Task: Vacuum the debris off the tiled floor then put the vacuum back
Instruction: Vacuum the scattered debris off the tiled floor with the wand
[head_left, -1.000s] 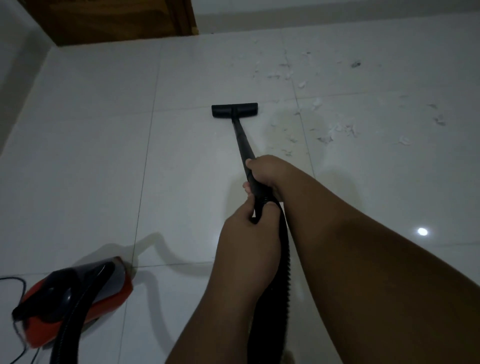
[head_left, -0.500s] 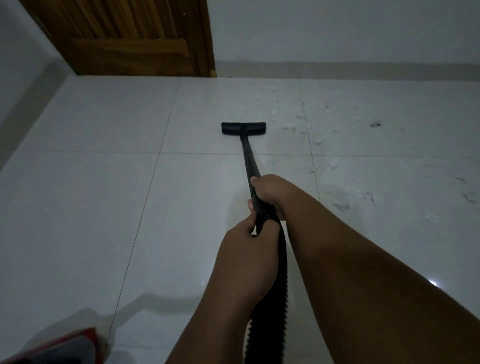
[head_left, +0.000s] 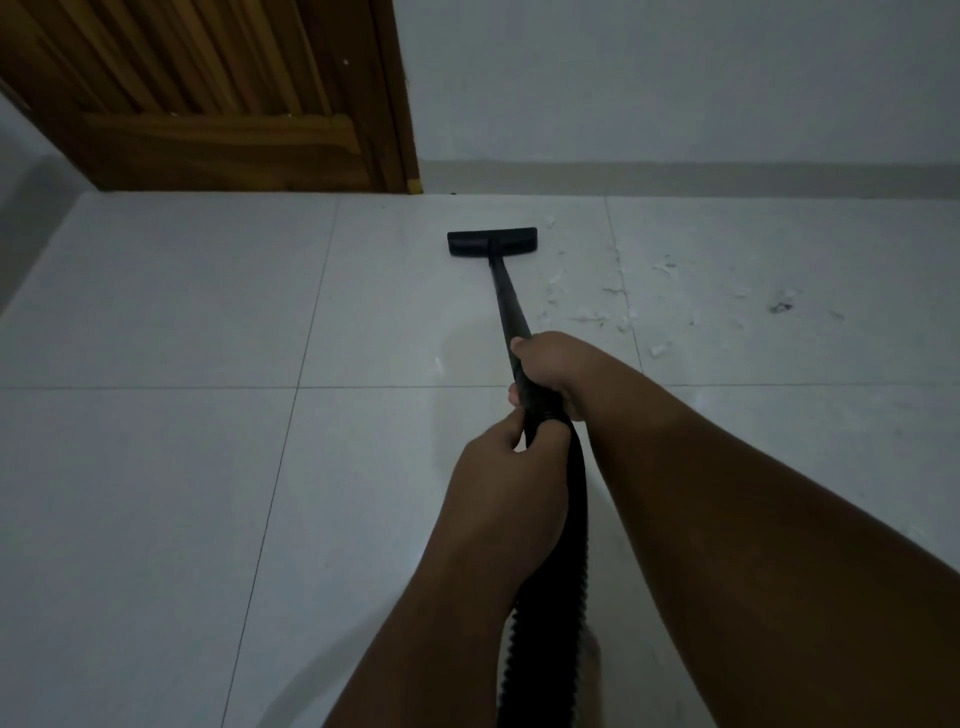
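Your white tiled floor (head_left: 156, 467) runs up to a pale wall (head_left: 675, 78), with a wooden door (head_left: 208, 104) at its far left corner. The black nozzle (head_left: 492, 242) lies flat near the floor's far edge, well ahead of both grips. Your right grip (head_left: 550, 369) is wrapped round the wand (head_left: 506, 296). Your left grip (head_left: 506, 483) is curled round the wand's lower end just behind it, where the ribbed hose (head_left: 550, 597) begins. Scattered white debris (head_left: 592, 314) lies on the tiles to the right of the wand.
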